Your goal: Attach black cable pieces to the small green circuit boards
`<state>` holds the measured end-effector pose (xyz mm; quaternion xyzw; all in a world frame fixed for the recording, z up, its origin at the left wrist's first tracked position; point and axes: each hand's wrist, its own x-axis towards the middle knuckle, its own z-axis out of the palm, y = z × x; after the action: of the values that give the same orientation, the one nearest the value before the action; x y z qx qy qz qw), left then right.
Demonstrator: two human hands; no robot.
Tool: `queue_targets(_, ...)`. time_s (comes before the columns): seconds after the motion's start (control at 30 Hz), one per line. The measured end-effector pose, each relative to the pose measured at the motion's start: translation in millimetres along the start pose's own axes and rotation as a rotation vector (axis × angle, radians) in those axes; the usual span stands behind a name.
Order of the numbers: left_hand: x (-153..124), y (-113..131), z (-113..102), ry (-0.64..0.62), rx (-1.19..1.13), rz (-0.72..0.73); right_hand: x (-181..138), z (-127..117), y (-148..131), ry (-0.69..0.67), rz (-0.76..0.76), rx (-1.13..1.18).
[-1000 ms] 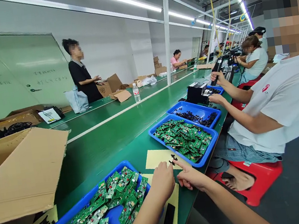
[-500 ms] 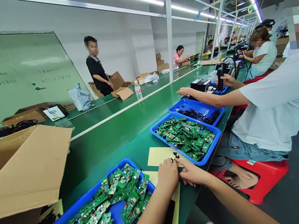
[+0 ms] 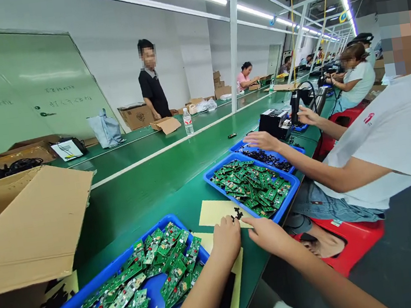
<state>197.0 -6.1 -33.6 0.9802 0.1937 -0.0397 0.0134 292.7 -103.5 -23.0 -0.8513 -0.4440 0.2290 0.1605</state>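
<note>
Small black cut-out pieces [image 3: 237,214] lie clustered on a pale yellow sheet [image 3: 210,213]. My left hand [image 3: 227,238] rests at the sheet's near edge, its fingers bent and close together beside the pieces. Whatever lies beneath those fingertips is hidden. From the right, my right hand [image 3: 267,234] reaches in with its index finger stretched toward the black pieces and the other fingers partly curled out of sight. I see nothing held in it. Under my left forearm lie more yellow sheet and a dark strip.
A blue tray [image 3: 172,220] of green circuit boards is at my left; another blue tray [image 3: 208,178] of boards stands ahead. Beyond it, a co-worker's hand is over a tray of black parts [image 3: 266,158]. An open cardboard box [image 3: 36,221] stands at far left.
My right hand has drawn slightly away from my left, leaving a gap between them. The co-worker's near arm has lifted over the black parts. The view has shifted a little.
</note>
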Motion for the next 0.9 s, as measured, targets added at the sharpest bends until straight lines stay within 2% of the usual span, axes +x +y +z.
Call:
queue_targets(0.17, -6, -3, -1, -0.017, -0.066, 0.009, 10, 14, -4, 0.021, -0.007, -0.038)
queue_targets(0.33, -6, -6, -7, -0.033, -0.181, -0.005, 22, 18, 1, 0.109, -0.007, 0.032)
queue_targets(0.43, -8, -12, -15, -0.027, -0.290, -0.020, 22, 18, 3, 0.177, -0.028, 0.114)
queue_targets(0.5, -22, -18, -25, 0.002, -0.364, -0.038, 20, 18, 3, 0.217, -0.059, 0.183)
queue_targets(0.6, -70, -31, -47, 0.077, -0.492, -0.075, 12, 21, -1, 0.234, -0.153, 0.305)
queue_targets(0.67, -116, -39, -60, 0.203, -0.732, -0.141, 2, 25, -8, 0.200, -0.235, 0.385)
queue_targets(0.7, -140, -43, -65, 0.223, -0.818, -0.216, -4, 28, -12, 0.169, -0.277, 0.417)
queue_targets(0.8, -211, -44, -65, 0.151, -1.003, -0.471, -28, 27, -21, 0.079, -0.426, 0.560)
queue_targets(0.87, -247, -36, -54, 0.028, -1.125, -0.621, -39, 12, -19, 0.017, -0.583, 0.686)
queue_targets(0.9, -262, -30, -45, -0.037, -1.160, -0.695, -41, 0, -17, -0.095, -0.645, 0.610)
